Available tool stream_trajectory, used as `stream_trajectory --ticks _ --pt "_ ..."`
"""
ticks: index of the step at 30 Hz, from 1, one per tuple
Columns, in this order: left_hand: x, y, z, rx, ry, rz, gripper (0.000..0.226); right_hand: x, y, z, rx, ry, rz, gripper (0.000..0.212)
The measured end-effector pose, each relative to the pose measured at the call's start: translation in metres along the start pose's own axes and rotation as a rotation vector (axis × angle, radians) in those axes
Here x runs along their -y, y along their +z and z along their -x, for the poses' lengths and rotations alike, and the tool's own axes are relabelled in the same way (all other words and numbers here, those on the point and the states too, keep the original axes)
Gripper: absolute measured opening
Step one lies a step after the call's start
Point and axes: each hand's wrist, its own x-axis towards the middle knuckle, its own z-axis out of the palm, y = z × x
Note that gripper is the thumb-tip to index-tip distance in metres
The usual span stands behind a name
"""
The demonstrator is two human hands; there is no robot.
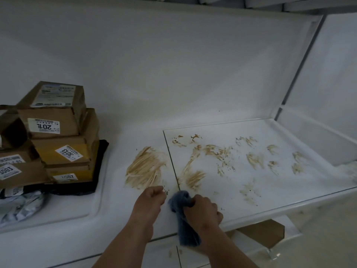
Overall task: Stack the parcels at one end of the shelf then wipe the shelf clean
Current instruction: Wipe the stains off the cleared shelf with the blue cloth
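Brown cardboard parcels (pixel 58 132) with white number labels are piled at the left end of the white shelf (pixel 123 206), on top of a black bag (pixel 100 167) and a grey plastic mailer (pixel 21 207). Brown smears (pixel 144 169) cover the middle of the shelf and spread over its right panel (pixel 255 159). My right hand (pixel 204 209) grips a bunched blue cloth (pixel 183 215) at the front edge, just below the smears. My left hand (pixel 152 196) is beside it with fingers curled, holding nothing, knuckles on the shelf.
A white back wall rises behind the shelf, and a grey metal upright (pixel 297 68) stands at the right. A lower shelf (pixel 251 246) with a brown cardboard piece (pixel 266 233) shows under the front edge. Another shelf hangs overhead.
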Motion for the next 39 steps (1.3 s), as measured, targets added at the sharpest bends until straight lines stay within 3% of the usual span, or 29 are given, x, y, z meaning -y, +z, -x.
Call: stream_trajectory --ticks 4,8,10,15,17,21,26,31,36,39 --pt "0.010 0.006 0.004 -0.012 -0.031 -0.003 0.017 0.001 -0.003 -0.001 -0.046 -0.060 -0.097 0.018" --pt "0.014 0.006 0.005 0.000 -0.061 0.021 0.018 0.014 -0.018 0.008 -0.061 -0.246 -0.511 0.018" --pt "0.013 0.001 0.005 0.043 -0.102 0.058 0.026 0.027 -0.026 0.015 -0.028 -0.246 -0.698 0.019" --pt "0.001 -0.024 0.007 0.228 -0.322 0.285 0.049 0.054 -0.032 0.030 0.404 -0.138 -1.391 0.020" --pt "0.001 -0.037 0.009 0.255 -0.316 0.395 0.046 0.062 -0.026 0.032 0.444 -0.134 -1.387 0.018" --pt "0.001 -0.067 0.009 0.096 -0.140 0.532 0.024 0.079 -0.007 0.040 0.385 -0.088 -1.339 0.011" --pt "-0.006 -0.103 0.017 0.079 -0.029 0.544 0.021 0.099 0.018 0.056 0.431 -0.390 -0.880 0.040" --pt "-0.011 -0.122 0.028 0.058 0.031 0.459 0.034 0.117 0.030 0.067 0.362 -0.509 -0.761 0.024" --pt "-0.015 -0.134 0.033 0.017 0.101 0.449 0.023 0.123 0.034 0.068 0.356 -0.408 -0.858 0.017" --pt "-0.021 -0.142 0.032 0.006 0.101 0.527 0.027 0.125 0.030 0.061 0.411 -0.159 -1.102 0.022"
